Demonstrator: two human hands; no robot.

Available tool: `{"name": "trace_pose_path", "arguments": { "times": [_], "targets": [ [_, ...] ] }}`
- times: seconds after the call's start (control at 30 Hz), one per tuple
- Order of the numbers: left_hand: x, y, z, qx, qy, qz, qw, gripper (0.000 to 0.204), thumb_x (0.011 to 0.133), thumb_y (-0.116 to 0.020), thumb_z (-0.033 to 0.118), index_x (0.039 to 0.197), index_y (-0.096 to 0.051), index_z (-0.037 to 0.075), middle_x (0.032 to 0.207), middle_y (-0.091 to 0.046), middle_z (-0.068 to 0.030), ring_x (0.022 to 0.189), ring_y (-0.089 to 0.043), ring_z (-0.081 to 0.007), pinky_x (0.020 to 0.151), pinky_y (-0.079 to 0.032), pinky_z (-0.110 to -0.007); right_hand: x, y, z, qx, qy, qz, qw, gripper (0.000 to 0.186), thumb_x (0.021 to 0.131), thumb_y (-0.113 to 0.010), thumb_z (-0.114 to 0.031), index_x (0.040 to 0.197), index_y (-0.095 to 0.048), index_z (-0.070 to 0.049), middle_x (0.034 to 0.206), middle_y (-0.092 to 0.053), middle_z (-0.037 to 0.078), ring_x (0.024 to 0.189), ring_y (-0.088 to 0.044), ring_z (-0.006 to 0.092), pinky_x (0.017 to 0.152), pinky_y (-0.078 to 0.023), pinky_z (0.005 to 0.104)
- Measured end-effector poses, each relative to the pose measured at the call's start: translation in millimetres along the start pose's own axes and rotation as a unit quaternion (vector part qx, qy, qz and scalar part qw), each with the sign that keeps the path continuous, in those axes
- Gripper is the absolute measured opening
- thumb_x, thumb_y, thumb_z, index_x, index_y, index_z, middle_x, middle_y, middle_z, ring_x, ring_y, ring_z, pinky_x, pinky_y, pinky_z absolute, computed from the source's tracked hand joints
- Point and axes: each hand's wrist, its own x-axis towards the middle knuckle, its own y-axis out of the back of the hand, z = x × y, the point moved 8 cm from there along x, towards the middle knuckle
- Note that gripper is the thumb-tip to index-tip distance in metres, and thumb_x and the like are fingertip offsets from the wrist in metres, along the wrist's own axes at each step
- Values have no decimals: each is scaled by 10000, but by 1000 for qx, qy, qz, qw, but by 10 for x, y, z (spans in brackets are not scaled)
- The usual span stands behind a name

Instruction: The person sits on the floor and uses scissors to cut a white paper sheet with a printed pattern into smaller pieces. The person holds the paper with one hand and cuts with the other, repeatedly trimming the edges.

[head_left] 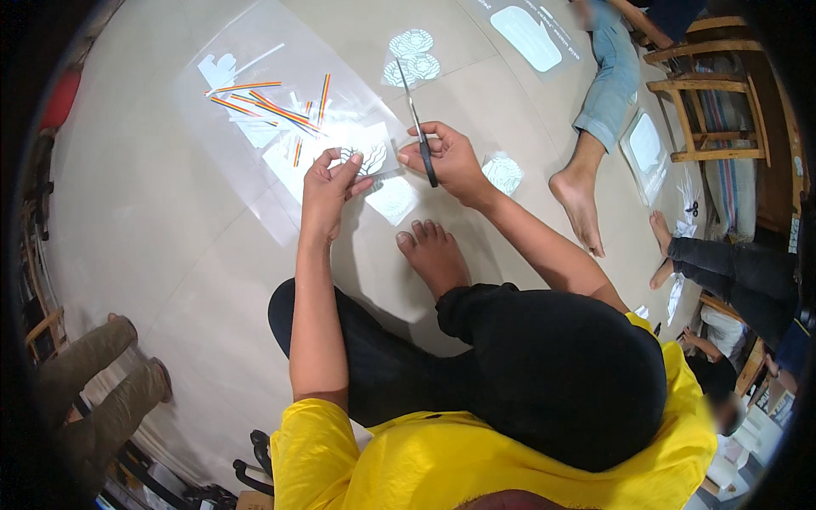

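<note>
Yellow shirt (510,455) cloth and a black-clad knee (569,374) fill the head view nearest the camera, below the fingers. The left hand (327,191) pinches a patterned white sheet (372,160) between thumb and fingers. The right hand (449,166), just beside the sheet's edge, has its fingers curled around black-handled scissors (414,109), blades pointing away; whether its fingertips touch the sheet, one cannot tell. Striped strips (272,106) lie beyond the left fingers; another patterned piece (393,202) lies below both hands' fingers.

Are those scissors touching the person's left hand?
Apart: the head view shows the scissors in the right hand, a clear gap from the left hand.
</note>
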Motion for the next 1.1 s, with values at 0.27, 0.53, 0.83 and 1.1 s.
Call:
{"name": "trace_pose_path", "arguments": {
  "times": [0.27, 0.53, 0.83, 1.1],
  "targets": [
    [-18, 46, 239, -67, -41, 3, 997, 340, 1039, -707, 160, 1300, -608, -35, 1087, -717, -78, 966, -723, -153, 885, -652, -351, 402, -391, -48, 14, 68, -46, 997, 381, 917, -797, -71, 1251, -620, -18, 849, -726, 11, 717, -611, 34, 583, -473, 228],
    [43, 242, 254, -65, -58, 80, 993, 293, 1027, -724, 137, 1263, -639, -14, 1141, -739, -84, 983, -745, -192, 872, -648, -338, 459, -557, -167, -51, 34, -46, 997, 399, 917, -827, -64, 1248, -614, 0, 793, -654, -39, 676, -518, 10, 584, -409, 219],
    [118, 414, 317, -127, -91, 119, 980, 268, 1066, -672, 158, 1270, -645, -14, 1150, -713, -54, 974, -721, -153, 848, -646, -303, 175, -615, 299, -8, -7, -64, 998, 361, 942, -844, -202, 1169, -644, -5, 726, -660, -27, 598, -566, 43, 530, -434, 245],
    [144, 401, 331, -121, -93, 114, 982, 296, 1084, -635, 146, 1291, -615, -64, 1193, -704, -114, 1039, -727, -198, 917, -657, -344, -229, -627, 609, 39, -138, -105, 984, 364, 940, -842, -197, 1207, -657, -32, 794, -675, -4, 644, -569, 56, 581, -457, 232]
  ]
}}
